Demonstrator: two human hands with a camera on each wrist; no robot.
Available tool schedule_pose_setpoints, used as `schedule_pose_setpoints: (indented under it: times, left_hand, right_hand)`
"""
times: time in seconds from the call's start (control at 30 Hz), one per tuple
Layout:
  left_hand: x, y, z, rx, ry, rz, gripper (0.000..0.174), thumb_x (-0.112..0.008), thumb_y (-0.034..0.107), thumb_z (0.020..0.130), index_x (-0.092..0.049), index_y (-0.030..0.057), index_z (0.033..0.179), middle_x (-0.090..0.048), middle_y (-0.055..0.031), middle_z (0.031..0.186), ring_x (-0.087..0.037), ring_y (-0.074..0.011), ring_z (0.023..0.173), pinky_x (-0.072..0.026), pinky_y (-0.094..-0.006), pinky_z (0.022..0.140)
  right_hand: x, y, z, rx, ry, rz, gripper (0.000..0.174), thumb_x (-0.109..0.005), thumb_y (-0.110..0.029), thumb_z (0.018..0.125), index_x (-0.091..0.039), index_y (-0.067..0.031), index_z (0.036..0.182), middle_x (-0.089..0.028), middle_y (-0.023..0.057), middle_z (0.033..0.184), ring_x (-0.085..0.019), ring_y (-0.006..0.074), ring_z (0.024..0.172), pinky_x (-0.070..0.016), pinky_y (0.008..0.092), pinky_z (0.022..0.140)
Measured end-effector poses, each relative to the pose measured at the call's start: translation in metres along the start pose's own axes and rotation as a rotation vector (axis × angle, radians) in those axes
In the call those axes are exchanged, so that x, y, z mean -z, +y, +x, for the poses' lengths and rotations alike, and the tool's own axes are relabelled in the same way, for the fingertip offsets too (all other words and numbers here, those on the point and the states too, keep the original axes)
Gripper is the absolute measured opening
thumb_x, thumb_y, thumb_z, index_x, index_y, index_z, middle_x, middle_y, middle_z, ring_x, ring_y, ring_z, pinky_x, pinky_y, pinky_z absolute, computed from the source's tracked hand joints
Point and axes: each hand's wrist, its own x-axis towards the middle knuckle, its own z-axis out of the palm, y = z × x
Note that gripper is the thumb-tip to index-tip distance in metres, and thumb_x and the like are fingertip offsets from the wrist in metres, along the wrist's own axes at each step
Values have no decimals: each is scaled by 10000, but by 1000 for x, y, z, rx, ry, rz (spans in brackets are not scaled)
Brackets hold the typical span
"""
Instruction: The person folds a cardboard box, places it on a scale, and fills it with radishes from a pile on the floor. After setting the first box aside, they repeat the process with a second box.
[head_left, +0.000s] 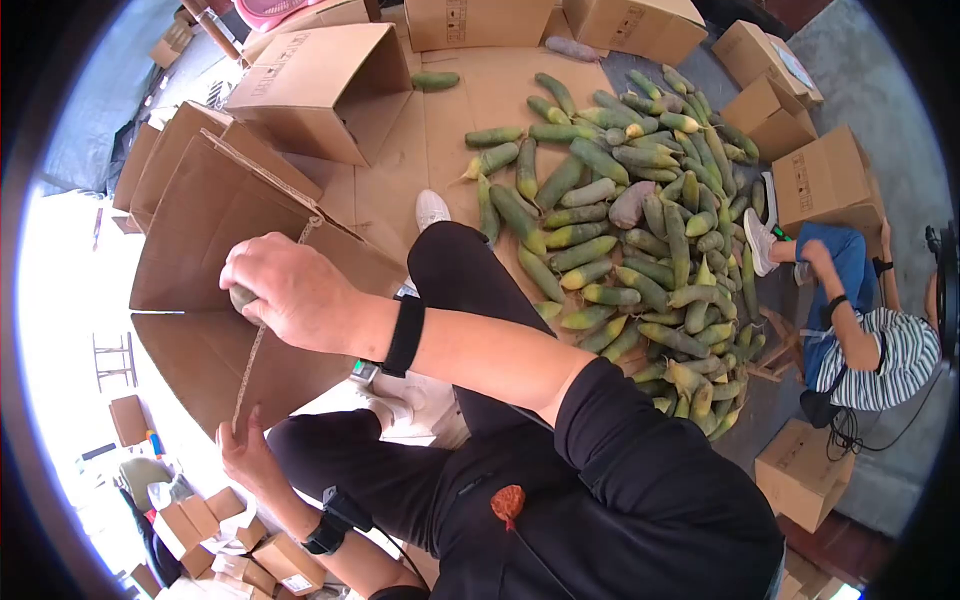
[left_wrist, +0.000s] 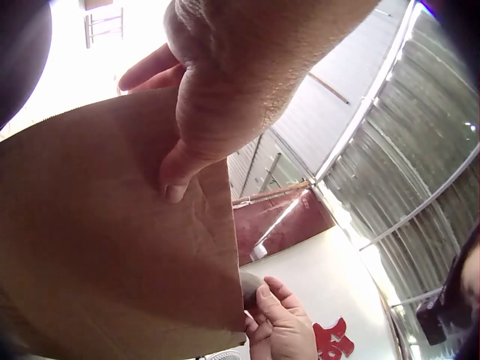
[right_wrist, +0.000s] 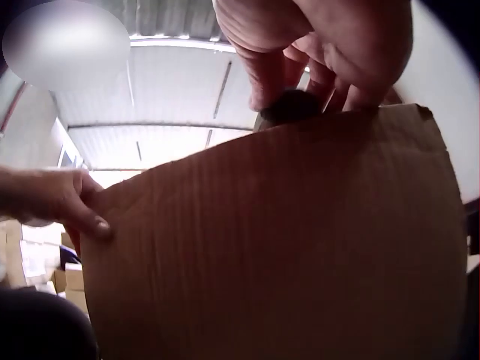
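An upright cardboard box [head_left: 225, 225] with raised flaps stands at the left in the head view. My left hand [head_left: 250, 462] pinches one end of a flap's edge, its thumb lying on the cardboard [left_wrist: 112, 225] in the left wrist view. Farther along that same edge, my right hand [head_left: 300, 290] grips a dark roundish object [head_left: 242, 297], mostly covered by the fingers. From the right wrist, the dark object [right_wrist: 292, 106] shows between the thumb and fingers of my right hand [right_wrist: 322, 52], right at the top edge of the flap [right_wrist: 262, 240].
Many green radishes [head_left: 590, 210] lie heaped on flattened cardboard [head_left: 385, 190] to the right. An open box [head_left: 310, 90] lies beyond my hands, with more boxes [head_left: 480, 22] along the back. Another person [head_left: 860, 340] sits at the far right near a box [head_left: 825, 180].
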Motion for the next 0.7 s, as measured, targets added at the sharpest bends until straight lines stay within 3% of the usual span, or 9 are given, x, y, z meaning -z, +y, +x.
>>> schedule_pose_setpoints:
  times: [0.13,0.2,0.27,0.33,0.4,0.47,0.57,0.7]
  left_hand:
    - [2,3,0,63,-42,54,365,-705,317,776,-543,-11,781,-588,-132,688,-507,-251,596,-422,-363,599]
    - [-2,-2,0,55,-21,48,376,-698,352,780,-583,-4,822,-592,-135,675,-515,-256,602,-428,-372,608]
    - [-8,-15,3,-33,37,89,389,-692,378,781,-605,4,843,-597,-137,666,-533,-254,611,-435,-381,620]
    - [-7,-17,3,3,-18,142,377,-692,381,779,-631,20,870,-632,-123,708,-566,-242,650,-449,-374,640]
    - [-8,-13,4,57,-5,101,375,-692,372,779,-654,24,914,-667,-99,758,-597,-229,683,-460,-353,663]
    - [-4,-10,4,61,-57,56,373,-691,358,781,-666,25,948,-682,-89,791,-612,-215,699,-462,-331,686]
    - [-6,-14,6,85,-92,-45,360,-695,338,784,-670,26,961,-696,-86,841,-629,-174,748,-465,-301,722]
    - [-9,-18,7,59,-33,78,346,-694,284,798,-664,0,992,-695,-91,896,-632,-163,802,-468,-289,767]
  right_hand:
    - [14,5,-7,8,-58,12,102,-622,-6,720,-594,-48,809,-601,105,853,-559,312,867,-469,390,739]
    - [39,10,-8,65,9,13,87,-620,-17,745,-613,-42,828,-604,86,825,-585,254,774,-480,342,694]
    - [77,10,-18,-129,11,28,105,-630,-64,784,-639,-38,886,-616,51,813,-587,145,710,-475,269,646]
    - [124,20,-39,-369,-30,-5,164,-626,-121,825,-643,-39,966,-632,25,852,-566,59,733,-464,214,635]
    - [172,29,-68,-594,-8,-90,180,-613,-121,804,-639,-7,941,-659,69,843,-617,136,765,-491,277,692]
    - [221,57,-116,-657,-6,-260,194,-622,-135,808,-636,-5,951,-663,67,858,-616,133,784,-489,282,712]
    - [282,65,-194,-895,-11,-447,183,-617,-126,809,-628,2,939,-663,77,852,-614,147,795,-483,297,738]
    - [333,78,-318,-1161,36,-553,153,-627,-124,787,-634,-1,877,-659,101,796,-618,181,753,-484,307,718]
